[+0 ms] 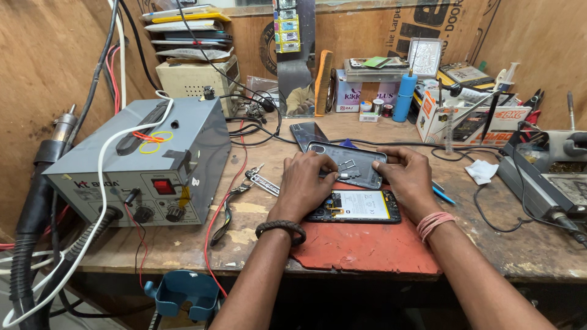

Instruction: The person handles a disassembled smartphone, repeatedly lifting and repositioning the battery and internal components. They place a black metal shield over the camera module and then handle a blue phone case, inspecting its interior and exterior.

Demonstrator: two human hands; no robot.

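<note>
An opened black phone [361, 206], its white battery showing, lies on a red mat [367, 247] at the bench's near edge. Just beyond it sits a grey phone back cover [354, 165], inner side up. My left hand [302, 183] rests over the phone's left end, fingers on the cover's left edge. My right hand [408, 174] grips the cover's right edge. Each wrist wears a band, dark on the left and pink on the right.
A grey hot-air rework station [147, 162] with hose and cables fills the left. Tweezers [260, 179] lie beside my left hand. A blue bottle [404, 96], boxes, pliers and a cardboard tool box [471, 119] crowd the back; a soldering unit [547, 174] sits right.
</note>
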